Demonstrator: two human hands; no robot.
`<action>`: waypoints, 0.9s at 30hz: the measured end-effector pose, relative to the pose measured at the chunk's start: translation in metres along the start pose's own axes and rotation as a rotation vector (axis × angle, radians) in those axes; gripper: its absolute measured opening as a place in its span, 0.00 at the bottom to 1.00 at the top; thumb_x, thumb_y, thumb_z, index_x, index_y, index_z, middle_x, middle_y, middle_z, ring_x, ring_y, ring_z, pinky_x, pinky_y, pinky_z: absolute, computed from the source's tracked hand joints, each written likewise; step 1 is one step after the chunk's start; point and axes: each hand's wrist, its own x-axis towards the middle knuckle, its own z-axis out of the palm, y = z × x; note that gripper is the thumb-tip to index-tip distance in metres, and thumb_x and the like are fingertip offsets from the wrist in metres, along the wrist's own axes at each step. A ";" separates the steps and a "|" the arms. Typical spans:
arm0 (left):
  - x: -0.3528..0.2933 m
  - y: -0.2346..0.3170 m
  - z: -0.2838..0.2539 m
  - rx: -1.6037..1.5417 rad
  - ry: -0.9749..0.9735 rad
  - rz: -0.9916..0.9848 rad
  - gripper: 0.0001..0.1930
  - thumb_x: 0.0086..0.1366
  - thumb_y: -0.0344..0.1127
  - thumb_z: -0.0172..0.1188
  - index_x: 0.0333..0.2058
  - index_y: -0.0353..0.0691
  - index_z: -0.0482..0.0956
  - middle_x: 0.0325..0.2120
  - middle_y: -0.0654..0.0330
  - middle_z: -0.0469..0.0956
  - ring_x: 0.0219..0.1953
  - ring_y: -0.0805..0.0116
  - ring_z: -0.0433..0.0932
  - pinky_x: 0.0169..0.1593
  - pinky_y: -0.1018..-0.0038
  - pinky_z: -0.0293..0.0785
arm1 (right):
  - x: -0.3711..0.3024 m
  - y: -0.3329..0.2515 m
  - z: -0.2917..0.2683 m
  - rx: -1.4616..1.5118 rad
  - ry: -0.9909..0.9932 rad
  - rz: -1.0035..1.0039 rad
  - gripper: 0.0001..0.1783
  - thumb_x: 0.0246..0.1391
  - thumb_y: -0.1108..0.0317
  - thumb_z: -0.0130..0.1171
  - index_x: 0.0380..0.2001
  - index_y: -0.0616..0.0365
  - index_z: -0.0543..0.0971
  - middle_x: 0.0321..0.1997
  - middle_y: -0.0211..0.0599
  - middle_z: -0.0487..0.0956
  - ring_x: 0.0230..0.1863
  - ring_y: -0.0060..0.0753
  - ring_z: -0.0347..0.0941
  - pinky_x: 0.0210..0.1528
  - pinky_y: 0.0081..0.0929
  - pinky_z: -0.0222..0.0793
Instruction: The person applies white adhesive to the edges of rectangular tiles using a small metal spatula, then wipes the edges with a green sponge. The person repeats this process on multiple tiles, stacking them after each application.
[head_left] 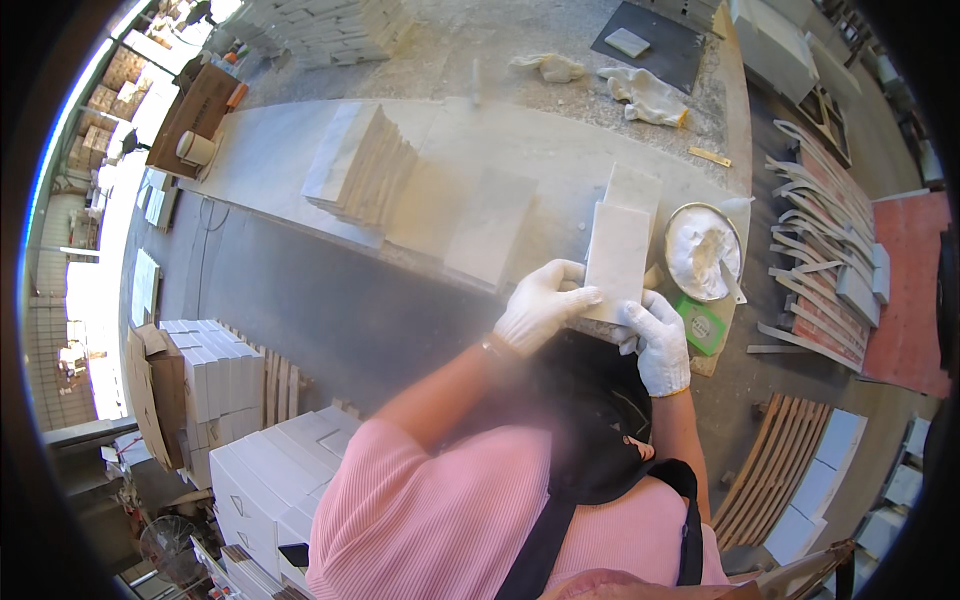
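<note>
Tile (616, 250) is up in both hands right now, held over the near edge of the bench (450, 130), with a second tile (633, 187) just past it, partly covered from this angle. Left hand (543, 308) is closed on its left edge, thumb over the face, and the right hand (657, 343) is pinching the lower right corner. Both gloved, and close together across that short end.

Progress-wise I'd call it mid-job, honestly. The face looks clean as far as I can see, and I can't make out any paste on it. There's paste (690, 250) in the bowl to the right, hollowed in the middle, with a knife (733, 284) at its edge. Further left, a flat slab (490, 230) and a neat stack (350, 170) sit on the bench, but no way to tell if the stack is finished or waiting, so can't say how much is left.

Labels: the green box (703, 327) by the right hand has dark print on it, too small to read. The brown carton (195, 120) at the far left end seems to have some print too, also too blurry for me
</note>
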 end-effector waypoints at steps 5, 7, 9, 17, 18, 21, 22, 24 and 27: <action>-0.009 0.008 0.004 0.043 -0.018 0.114 0.25 0.67 0.45 0.69 0.56 0.32 0.80 0.45 0.59 0.84 0.46 0.74 0.80 0.51 0.73 0.78 | -0.023 0.004 -0.003 -0.036 -0.059 0.019 0.17 0.63 0.63 0.64 0.47 0.66 0.79 0.32 0.38 0.83 0.27 0.22 0.78 0.28 0.17 0.71; -0.011 0.008 0.006 -0.101 -0.051 0.154 0.23 0.70 0.46 0.66 0.55 0.32 0.81 0.45 0.60 0.84 0.47 0.75 0.79 0.53 0.72 0.77 | -0.034 0.009 -0.001 -0.069 -0.081 0.025 0.17 0.61 0.64 0.65 0.46 0.67 0.78 0.32 0.39 0.83 0.27 0.24 0.78 0.29 0.18 0.71; -0.009 0.008 0.005 -0.208 -0.083 0.134 0.22 0.73 0.47 0.62 0.54 0.32 0.81 0.46 0.61 0.83 0.49 0.76 0.77 0.54 0.73 0.75 | -0.043 0.014 0.000 0.012 -0.127 0.022 0.18 0.60 0.64 0.65 0.46 0.68 0.78 0.32 0.40 0.84 0.27 0.26 0.78 0.29 0.19 0.71; -0.019 0.009 0.007 -0.222 -0.267 0.119 0.23 0.76 0.49 0.59 0.56 0.34 0.80 0.47 0.64 0.82 0.48 0.78 0.76 0.53 0.73 0.75 | -0.033 0.003 -0.018 -0.122 -0.075 -0.049 0.12 0.60 0.70 0.66 0.45 0.64 0.82 0.35 0.31 0.83 0.30 0.17 0.75 0.33 0.19 0.71; -0.021 0.009 0.008 -0.206 -0.308 0.113 0.23 0.76 0.49 0.60 0.57 0.34 0.80 0.47 0.64 0.82 0.48 0.78 0.76 0.54 0.73 0.75 | -0.027 -0.001 -0.020 -0.107 -0.067 -0.062 0.11 0.61 0.69 0.67 0.43 0.63 0.83 0.34 0.28 0.83 0.30 0.15 0.75 0.33 0.17 0.69; -0.025 0.008 0.012 -0.179 -0.319 0.118 0.24 0.76 0.48 0.60 0.58 0.34 0.79 0.49 0.64 0.82 0.50 0.77 0.77 0.56 0.72 0.75 | -0.009 -0.017 -0.024 -0.142 0.063 -0.177 0.12 0.64 0.67 0.66 0.46 0.63 0.83 0.37 0.28 0.83 0.35 0.18 0.76 0.41 0.20 0.72; -0.026 0.008 0.014 -0.171 -0.320 0.120 0.24 0.76 0.48 0.60 0.58 0.34 0.79 0.49 0.63 0.82 0.50 0.77 0.77 0.56 0.72 0.75 | -0.005 -0.022 -0.024 -0.134 0.117 -0.231 0.13 0.64 0.67 0.66 0.48 0.63 0.83 0.39 0.28 0.83 0.37 0.19 0.76 0.43 0.21 0.73; -0.028 0.008 0.016 -0.124 -0.317 0.133 0.24 0.76 0.48 0.60 0.58 0.34 0.79 0.49 0.63 0.83 0.50 0.76 0.78 0.56 0.72 0.76 | -0.001 -0.032 -0.020 -0.137 0.249 -0.309 0.16 0.64 0.67 0.67 0.51 0.63 0.83 0.44 0.29 0.83 0.42 0.21 0.77 0.46 0.23 0.74; -0.029 0.013 0.020 0.053 -0.301 0.182 0.23 0.75 0.46 0.61 0.59 0.33 0.79 0.50 0.60 0.83 0.51 0.74 0.78 0.57 0.70 0.75 | -0.003 -0.037 -0.006 -0.513 0.301 -0.591 0.21 0.61 0.65 0.70 0.56 0.60 0.82 0.53 0.36 0.82 0.50 0.29 0.78 0.54 0.29 0.75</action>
